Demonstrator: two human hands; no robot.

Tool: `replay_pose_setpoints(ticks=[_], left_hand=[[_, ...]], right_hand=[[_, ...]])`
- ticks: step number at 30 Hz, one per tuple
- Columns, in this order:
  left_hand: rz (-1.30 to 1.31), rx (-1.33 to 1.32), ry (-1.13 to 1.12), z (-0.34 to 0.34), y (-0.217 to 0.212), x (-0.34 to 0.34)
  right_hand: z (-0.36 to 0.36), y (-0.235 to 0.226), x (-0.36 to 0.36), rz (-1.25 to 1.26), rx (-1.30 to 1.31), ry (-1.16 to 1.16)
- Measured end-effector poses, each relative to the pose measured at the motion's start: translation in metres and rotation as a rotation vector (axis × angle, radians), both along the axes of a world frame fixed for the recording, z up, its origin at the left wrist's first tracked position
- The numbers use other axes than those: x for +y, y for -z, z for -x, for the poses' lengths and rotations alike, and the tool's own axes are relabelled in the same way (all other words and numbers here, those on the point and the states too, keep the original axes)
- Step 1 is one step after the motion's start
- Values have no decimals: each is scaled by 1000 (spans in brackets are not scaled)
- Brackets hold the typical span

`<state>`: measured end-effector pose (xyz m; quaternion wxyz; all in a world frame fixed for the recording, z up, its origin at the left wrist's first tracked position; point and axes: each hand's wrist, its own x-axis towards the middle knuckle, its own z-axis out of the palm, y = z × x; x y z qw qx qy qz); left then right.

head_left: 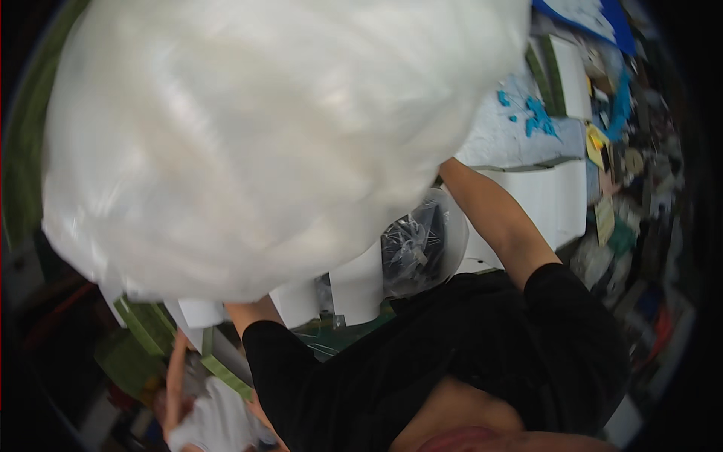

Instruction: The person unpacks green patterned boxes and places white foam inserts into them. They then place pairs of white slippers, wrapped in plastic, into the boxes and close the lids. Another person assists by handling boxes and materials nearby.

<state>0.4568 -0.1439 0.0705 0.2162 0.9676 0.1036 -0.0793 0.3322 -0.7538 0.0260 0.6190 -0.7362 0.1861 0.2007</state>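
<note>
A huge white translucent plastic bag (248, 135) fills most of the view, bulging and round, held up close to the person's head. Both arms go up into it: the right forearm (501, 222) runs bare from a black sleeve (572, 331) and vanishes behind the bag's right edge, the left arm (256, 313) disappears under its lower edge. Neither hand shows, so I cannot tell how the fingers sit, though the bag looks carried between the two arms. It's off the table (553, 192) and up in the air; nothing shows where it might go. The bag's longer stretch seems to run from lower left to upper right, no mouth or knot visible. Just below the bag sits a smaller clear bag (418, 241) with dark contents, and white boxes (354, 286) under its lower edge.
</note>
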Motion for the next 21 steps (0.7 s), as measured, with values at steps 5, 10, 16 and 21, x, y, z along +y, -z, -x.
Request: replay_pose_setpoints(ticks=[5,10,16,21], left_hand=[[196,64,-101,-30,2,34],[504,34,-313,-16,-43,46],[1071,-275,-656,142,-130,45],[1313,-601,-862,335,-166,-36]], right_hand=[[-30,-19,-57,-36,15,57],[6,-186,-163,-33,65,68],[219,-274,-262,-54,-98,551],[330,-222,-195,-4,23,405]])
